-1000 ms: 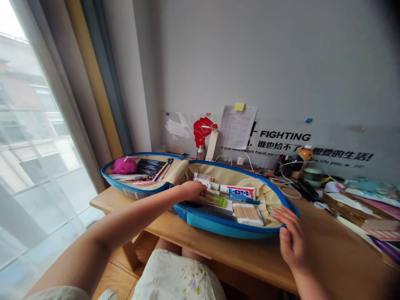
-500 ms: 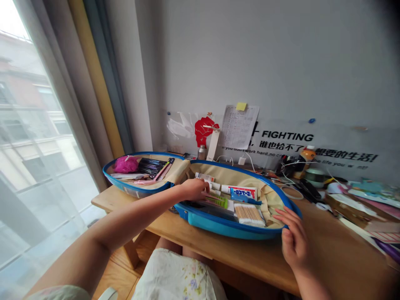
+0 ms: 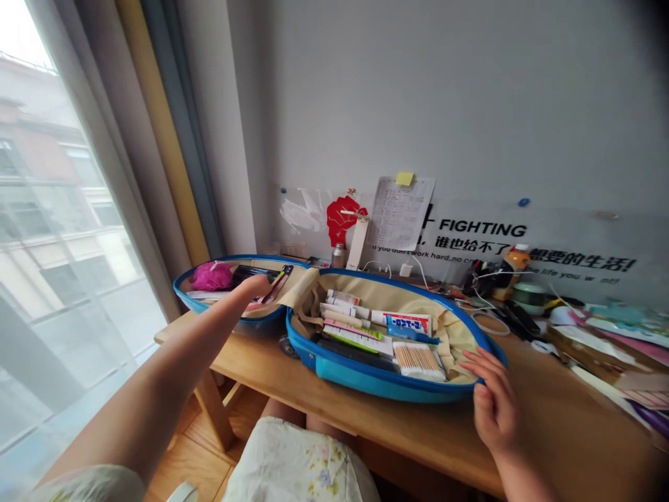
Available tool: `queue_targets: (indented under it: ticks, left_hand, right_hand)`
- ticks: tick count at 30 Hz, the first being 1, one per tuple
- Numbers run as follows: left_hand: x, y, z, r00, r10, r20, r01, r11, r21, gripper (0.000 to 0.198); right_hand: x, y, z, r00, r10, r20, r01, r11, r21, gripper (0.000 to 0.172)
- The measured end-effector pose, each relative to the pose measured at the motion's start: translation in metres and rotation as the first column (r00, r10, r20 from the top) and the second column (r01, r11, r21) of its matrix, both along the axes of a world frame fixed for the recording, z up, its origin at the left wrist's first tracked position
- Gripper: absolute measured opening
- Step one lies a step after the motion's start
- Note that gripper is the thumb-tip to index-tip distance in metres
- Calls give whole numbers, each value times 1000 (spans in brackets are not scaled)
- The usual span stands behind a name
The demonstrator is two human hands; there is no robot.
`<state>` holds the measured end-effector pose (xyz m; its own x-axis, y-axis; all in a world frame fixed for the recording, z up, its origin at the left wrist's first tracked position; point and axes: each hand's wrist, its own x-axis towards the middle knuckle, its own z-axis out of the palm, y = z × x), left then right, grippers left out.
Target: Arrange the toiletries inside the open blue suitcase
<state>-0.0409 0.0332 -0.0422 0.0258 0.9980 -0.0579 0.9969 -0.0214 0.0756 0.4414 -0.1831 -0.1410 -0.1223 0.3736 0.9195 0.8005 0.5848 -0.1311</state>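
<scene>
A blue case [image 3: 366, 382] lies open on the wooden table, its two halves side by side. My left hand [image 3: 255, 287] reaches into the left half, beside a toothbrush-like stick [image 3: 277, 282] and dark packets [image 3: 245, 272]; its fingers are mostly hidden. Near them sits a pink mesh puff [image 3: 212, 276]. My right hand [image 3: 494, 397] rests on the right rim, fingers spread and holding nothing. The right half holds a toothpaste box [image 3: 410, 323], a pack of cotton swabs [image 3: 418, 360], small white tubes [image 3: 342, 309], and pink and green sticks [image 3: 352, 331].
Behind the case stand a small bottle [image 3: 338, 255] and a white upright stand [image 3: 357, 244] against the wall. On the right are an orange-topped bottle [image 3: 515, 259], a round jar [image 3: 527, 296], cables and piled papers. A curtained window is at the left.
My left hand has moved left, from the small items in the right half into the left half. My right hand has stayed on the rim.
</scene>
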Motion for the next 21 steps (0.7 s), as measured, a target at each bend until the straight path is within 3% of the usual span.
queue_targets:
  ticks: [4,8,15,21]
  left_hand:
    - [-9,6,-14,994,61,-87,-67,995,-75,19]
    - [-11,10,-18,992,63,-106,-72,994,-86,21]
    - [-7,3,-14,993,92,-67,-96,993,-69,27]
    - [-1,-13,-4,999,43,28,-43,999,4,32]
  right_hand:
    - [-1,0,1,1000,-4,19,4,1000,12,33]
    - [-1,0,1,1000,1,17,-2,1000,21,33]
    - [-1,0,0,1000,7,11,-8,1000,19,33]
    - [-1,0,0,1000,-4,5,4,1000,8,33]
